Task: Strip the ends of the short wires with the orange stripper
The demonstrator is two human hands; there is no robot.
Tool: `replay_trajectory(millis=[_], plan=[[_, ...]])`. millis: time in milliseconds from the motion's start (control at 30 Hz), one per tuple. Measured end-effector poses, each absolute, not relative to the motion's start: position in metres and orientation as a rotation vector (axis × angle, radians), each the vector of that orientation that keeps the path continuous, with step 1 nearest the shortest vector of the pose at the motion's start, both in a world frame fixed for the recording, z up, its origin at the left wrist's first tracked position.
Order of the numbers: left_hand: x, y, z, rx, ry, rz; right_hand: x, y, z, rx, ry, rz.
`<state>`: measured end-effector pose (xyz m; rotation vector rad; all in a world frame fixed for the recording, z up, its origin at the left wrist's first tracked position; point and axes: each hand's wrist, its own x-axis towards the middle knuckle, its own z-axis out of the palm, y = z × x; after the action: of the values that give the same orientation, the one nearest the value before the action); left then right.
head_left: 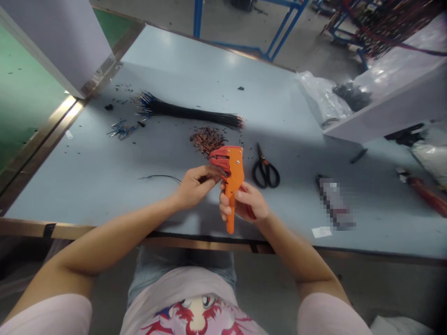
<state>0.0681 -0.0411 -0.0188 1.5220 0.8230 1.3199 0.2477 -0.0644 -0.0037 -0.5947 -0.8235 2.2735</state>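
Your right hand (246,201) is closed around the grip of the orange wire stripper (236,166), fingers wrapped on one side and thumb on the other. The tool stands above your right fingers, its red jaws turned towards your left fingertips. Your left hand (194,187) has thumb and fingers pressed together on a single black wire (161,176); its tail runs out to the left of those fingers over the bench (286,224). The exact point of contact is hidden by your hand and the tool head.

Just beyond your left fingertips lies a heap of copper-coloured scraps (206,138). Farther beyond them rests a bundle of black wires (192,113), blue at its left end and coppery at its right. Left of that heap, well apart from your left fingers, you have a cluster of blue-tipped pieces (122,130). Black-handled scissors (267,174) lie near your right fingers, to their right and slightly beyond. Farther right of these fingers are a pixelated object (335,203) and a white slip (321,232).
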Motion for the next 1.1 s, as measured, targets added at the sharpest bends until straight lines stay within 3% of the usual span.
replay_trajectory(millis=[1100], plan=[[0.0688, -0.0413, -0.0164, 1.559, 0.846, 1.280, 0.2441, -0.0651, 0.0003, -0.713, -0.930, 2.236]])
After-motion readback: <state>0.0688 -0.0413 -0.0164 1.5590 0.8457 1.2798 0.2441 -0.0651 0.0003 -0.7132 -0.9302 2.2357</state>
